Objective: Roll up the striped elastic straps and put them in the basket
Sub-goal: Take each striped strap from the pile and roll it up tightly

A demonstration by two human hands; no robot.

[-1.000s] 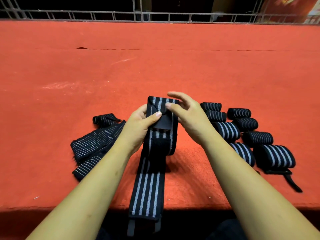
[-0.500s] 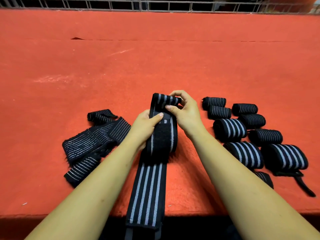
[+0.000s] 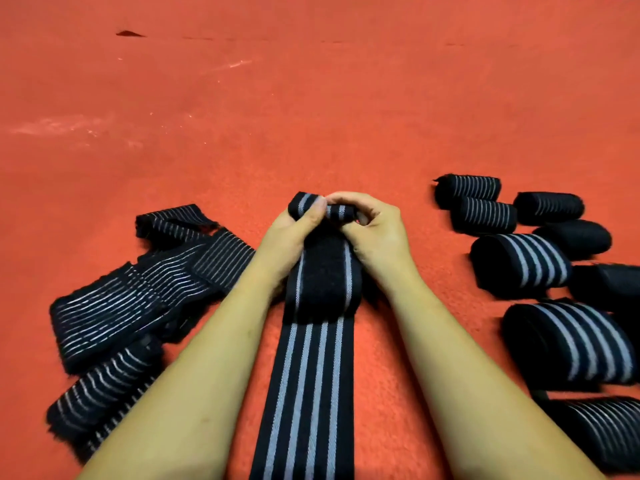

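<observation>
The wide striped strap (image 3: 308, 375) lies centre-near on the red cloth (image 3: 311, 116), its long tail running straight toward me and off the near edge, so I judge it will feed evenly into the roll. Its far end is turned over into a small tight coil (image 3: 337, 212), and both hands grip it: the left hand (image 3: 294, 233) pinches the left side with the thumb on top, and the right hand (image 3: 374, 233) curls round the right side, keeping the edges square. A dark fastening patch (image 3: 323, 265) sits on the near side of the coil. Unrolled straps (image 3: 138, 289) wait heaped at left; finished rolls (image 3: 519, 265) stand grouped at right, probably staged for the basket, which I cannot see
</observation>
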